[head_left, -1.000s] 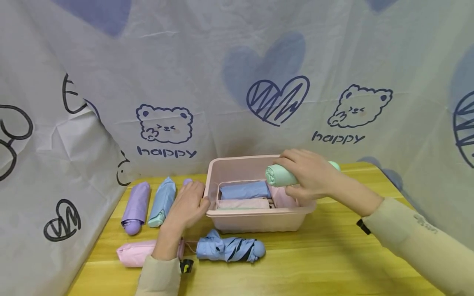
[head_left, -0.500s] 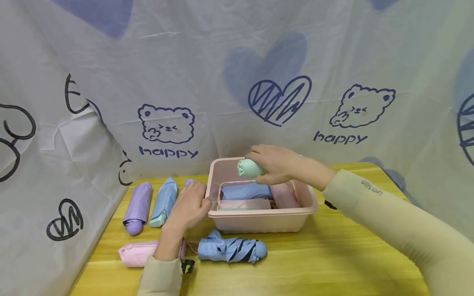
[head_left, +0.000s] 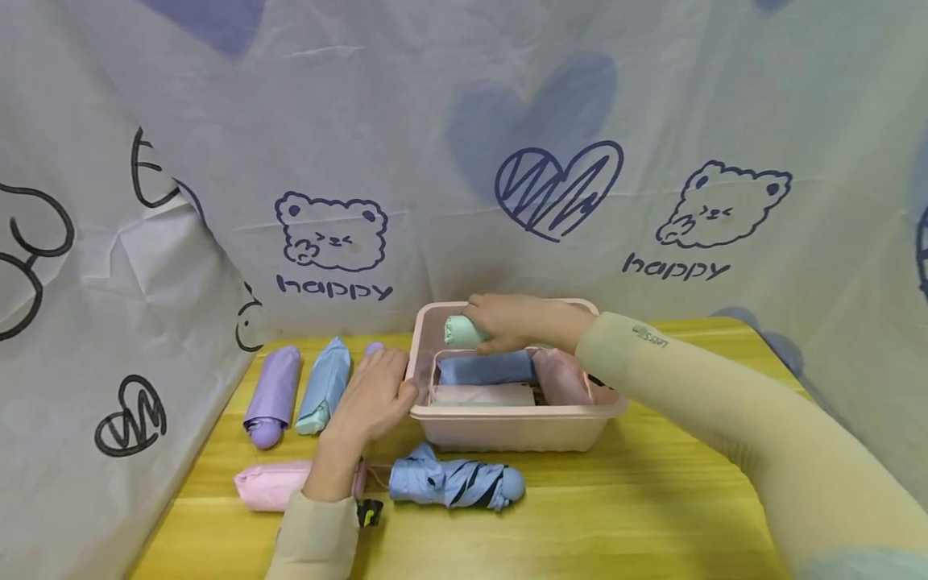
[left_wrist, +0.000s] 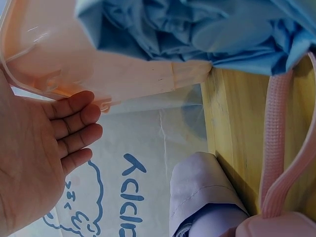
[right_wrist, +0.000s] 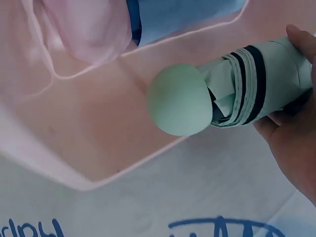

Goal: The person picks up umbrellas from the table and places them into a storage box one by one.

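Head view: one green umbrella [head_left: 461,331] in right fingers [head_left: 484,311], one bin [head_left: 507,436].

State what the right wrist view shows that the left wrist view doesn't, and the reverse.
Right wrist only: the right hand gripping the mint umbrella, plus a pink bundle and a blue bundle inside the bin.
Left wrist only: the left hand, a crumpled blue umbrella, a purple umbrella, a pink strap and the wooden tabletop.
Both: the bin and the printed sheet.

Printed sheet [head_left: 457,234] behind yellow table [head_left: 616,515]
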A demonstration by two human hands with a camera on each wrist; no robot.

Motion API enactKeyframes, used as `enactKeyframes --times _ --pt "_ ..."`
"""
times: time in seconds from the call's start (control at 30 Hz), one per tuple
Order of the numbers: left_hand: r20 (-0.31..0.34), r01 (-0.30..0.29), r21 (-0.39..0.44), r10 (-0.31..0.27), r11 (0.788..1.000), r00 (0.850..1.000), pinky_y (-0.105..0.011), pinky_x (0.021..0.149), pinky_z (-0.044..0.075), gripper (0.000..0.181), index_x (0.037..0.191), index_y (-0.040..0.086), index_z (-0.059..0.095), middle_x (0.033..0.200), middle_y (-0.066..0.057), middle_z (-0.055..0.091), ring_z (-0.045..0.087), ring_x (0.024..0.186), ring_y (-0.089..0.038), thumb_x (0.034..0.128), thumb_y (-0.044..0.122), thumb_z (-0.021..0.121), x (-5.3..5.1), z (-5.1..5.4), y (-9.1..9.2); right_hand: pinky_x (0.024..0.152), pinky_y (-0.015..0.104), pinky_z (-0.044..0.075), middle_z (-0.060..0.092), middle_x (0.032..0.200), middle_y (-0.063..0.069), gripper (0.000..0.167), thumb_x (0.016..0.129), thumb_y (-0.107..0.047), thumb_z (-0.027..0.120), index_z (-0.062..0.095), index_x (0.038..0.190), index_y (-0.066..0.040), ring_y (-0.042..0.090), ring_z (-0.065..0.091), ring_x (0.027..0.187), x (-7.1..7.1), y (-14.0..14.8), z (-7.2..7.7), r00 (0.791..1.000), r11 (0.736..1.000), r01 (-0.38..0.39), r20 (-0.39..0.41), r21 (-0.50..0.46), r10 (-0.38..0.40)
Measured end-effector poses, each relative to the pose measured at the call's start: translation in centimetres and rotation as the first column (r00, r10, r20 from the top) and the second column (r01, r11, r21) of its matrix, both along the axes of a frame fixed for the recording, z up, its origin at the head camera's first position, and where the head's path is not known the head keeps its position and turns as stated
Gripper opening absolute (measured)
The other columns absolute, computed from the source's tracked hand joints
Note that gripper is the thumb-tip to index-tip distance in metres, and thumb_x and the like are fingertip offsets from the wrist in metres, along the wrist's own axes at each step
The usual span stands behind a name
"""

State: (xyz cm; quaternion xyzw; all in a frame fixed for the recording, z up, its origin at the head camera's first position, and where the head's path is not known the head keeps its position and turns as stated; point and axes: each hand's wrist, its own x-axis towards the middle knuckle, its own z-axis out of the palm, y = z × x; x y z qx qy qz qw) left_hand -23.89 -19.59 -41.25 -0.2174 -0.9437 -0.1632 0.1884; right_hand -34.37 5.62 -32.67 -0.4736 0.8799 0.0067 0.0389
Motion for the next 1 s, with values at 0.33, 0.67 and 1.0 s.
enactKeyframes --times 0.33,0.67,1.0 --pt "-0.003 0.015 0.000 -0.015 1.000 1.000 -0.041 0.085 0.037 0.012 0.087 0.010 0.050 0.085 -0.004 0.050 0.043 0.084 -0.025 0.0862 0.021 0.048 -0.2 0.0 0.0 0.098 0.039 0.051 0.058 0.131 0.018 0.070 0.095 -0.034 0.076 0.047 0.147 0.002 0.026 0.059 0.111 -1.4 -2.2 -1.8 0.988 0.994 0.092 0.120 0.060 -0.099" --pt "0.012 0.006 0.008 -0.006 1.000 1.000 -0.043 0.087 0.040 0.014 0.090 0.010 0.052 0.087 -0.004 0.053 0.047 0.087 -0.026 0.0868 0.023 0.048 -0.2 -0.1 0.0 0.105 0.039 0.048 0.055 0.140 0.018 0.074 0.093 -0.039 0.076 0.048 0.146 0.004 0.025 0.059 0.115 -1.9 -3.8 -3.7 0.999 0.987 0.052 0.006 0.154 -0.053" --pt "0.028 -0.008 0.012 0.008 1.000 1.000 -0.046 0.092 0.041 0.020 0.094 0.007 0.055 0.091 -0.007 0.055 0.050 0.091 -0.028 0.0866 0.024 0.048 -0.2 -0.3 -0.1 0.095 0.042 0.055 0.062 0.122 0.014 0.060 0.091 -0.041 0.078 0.060 0.130 0.001 0.027 0.065 0.109 -1.2 -5.3 -5.2 0.995 0.965 0.063 -0.095 0.253 -0.040"
